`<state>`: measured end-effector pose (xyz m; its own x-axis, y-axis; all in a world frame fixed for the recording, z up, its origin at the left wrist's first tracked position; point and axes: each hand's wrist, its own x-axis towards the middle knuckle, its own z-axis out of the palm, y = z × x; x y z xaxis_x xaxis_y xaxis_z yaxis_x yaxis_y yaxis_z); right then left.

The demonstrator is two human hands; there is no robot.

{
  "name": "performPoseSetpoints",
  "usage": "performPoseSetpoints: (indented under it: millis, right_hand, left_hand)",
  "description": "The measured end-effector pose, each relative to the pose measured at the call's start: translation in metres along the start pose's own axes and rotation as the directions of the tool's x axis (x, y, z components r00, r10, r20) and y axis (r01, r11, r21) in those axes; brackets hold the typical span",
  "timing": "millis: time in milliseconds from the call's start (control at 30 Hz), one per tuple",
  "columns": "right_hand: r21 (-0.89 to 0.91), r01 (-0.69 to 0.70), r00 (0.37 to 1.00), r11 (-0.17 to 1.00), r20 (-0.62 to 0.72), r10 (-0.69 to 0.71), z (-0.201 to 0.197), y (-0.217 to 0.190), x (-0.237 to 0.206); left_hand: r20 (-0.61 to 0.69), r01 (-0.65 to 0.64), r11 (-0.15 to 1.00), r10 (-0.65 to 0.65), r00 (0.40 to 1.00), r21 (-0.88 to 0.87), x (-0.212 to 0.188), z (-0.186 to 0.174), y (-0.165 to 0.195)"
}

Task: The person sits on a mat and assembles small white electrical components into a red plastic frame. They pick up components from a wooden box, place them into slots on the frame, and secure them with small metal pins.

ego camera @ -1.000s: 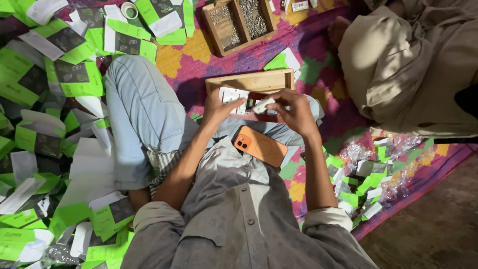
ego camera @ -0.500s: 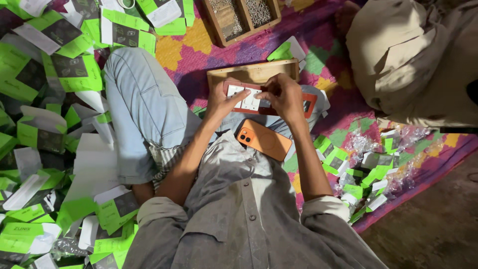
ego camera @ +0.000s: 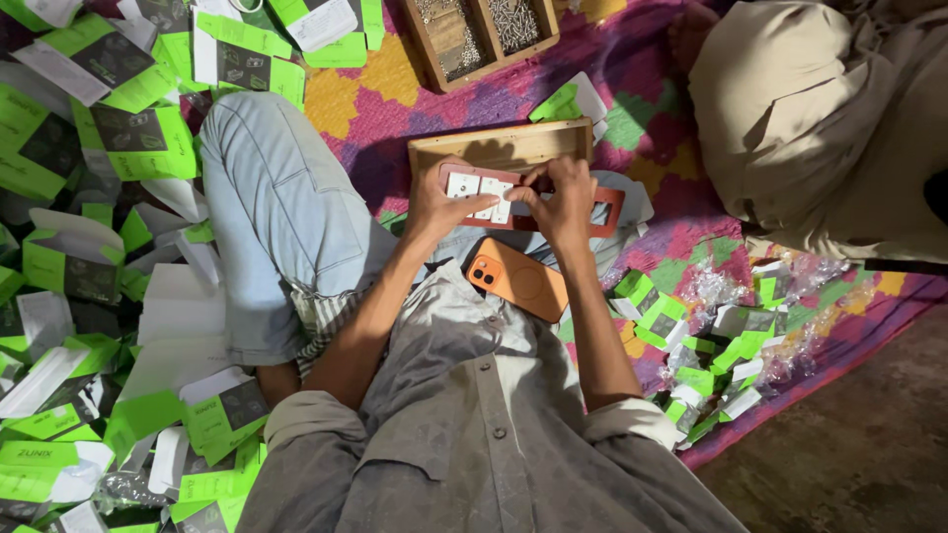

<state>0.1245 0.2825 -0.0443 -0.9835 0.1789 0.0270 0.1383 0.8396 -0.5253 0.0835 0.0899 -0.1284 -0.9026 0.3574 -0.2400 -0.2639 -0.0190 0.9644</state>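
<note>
Switch plates (ego camera: 481,187), white and set in a long red frame (ego camera: 607,209), are lying across the seated person's lap against a shallow wooden tray (ego camera: 499,145). Both hands are working on them: the left hand (ego camera: 434,202) is clamping the frame's end, while the right hand (ego camera: 563,197) is pinching something too small to make out. Fitting appears underway; the next move likely calls for steady, precise pressure. An orange phone (ego camera: 516,279) is resting nearby.
</note>
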Motion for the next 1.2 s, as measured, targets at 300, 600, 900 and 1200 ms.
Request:
performPoseSetpoints:
  millis: [300, 600, 900, 1200]
  right_hand:
    - [-0.013, -0.002, 1.000, 1.000, 0.021, 0.002, 0.000, 0.004, 0.003]
    - [0.018, -0.005, 1.000, 1.000, 0.006, 0.005, -0.001, -0.009, -0.009]
    - [0.069, 0.089, 0.990, 0.994, 0.105, -0.096, -0.012, -0.015, -0.018]
    - [0.046, 0.162, 0.981, 0.986, 0.102, -0.166, -0.012, -0.006, -0.017]
  left_hand:
    - [0.020, 0.031, 0.998, -0.030, 0.999, -0.051, 0.000, -0.001, 0.004]
    - [-0.062, -0.002, 0.980, 0.015, 0.998, 0.199, -0.004, -0.002, 0.017]
    - [-0.071, -0.057, 0.953, 0.081, 0.994, 0.296, -0.003, -0.003, 0.013]
    - [-0.008, -0.086, 0.979, 0.089, 0.996, 0.185, -0.002, -0.002, 0.010]
